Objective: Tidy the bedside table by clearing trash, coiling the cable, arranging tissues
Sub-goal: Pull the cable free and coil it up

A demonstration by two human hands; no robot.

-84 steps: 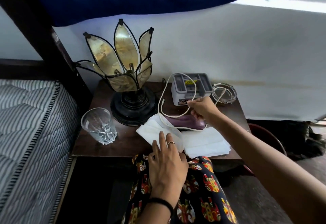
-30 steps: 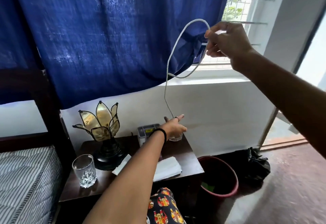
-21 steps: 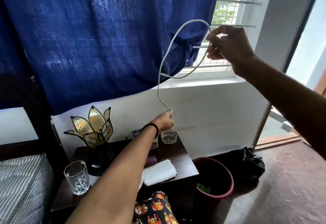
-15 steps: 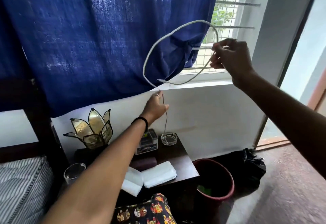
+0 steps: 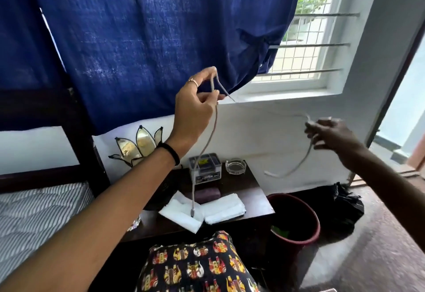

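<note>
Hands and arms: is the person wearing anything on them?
The left hand has a thin ring on one finger, and a black band circles that wrist. The right hand is blurred; nothing worn shows on it. Both forearms are bare, with no sleeves in view.

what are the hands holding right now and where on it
Both hands hold the white cable. The left hand pinches it partway along, one plug end dangling over the tissues. The right hand, blurred, grips it near the other end.
</note>
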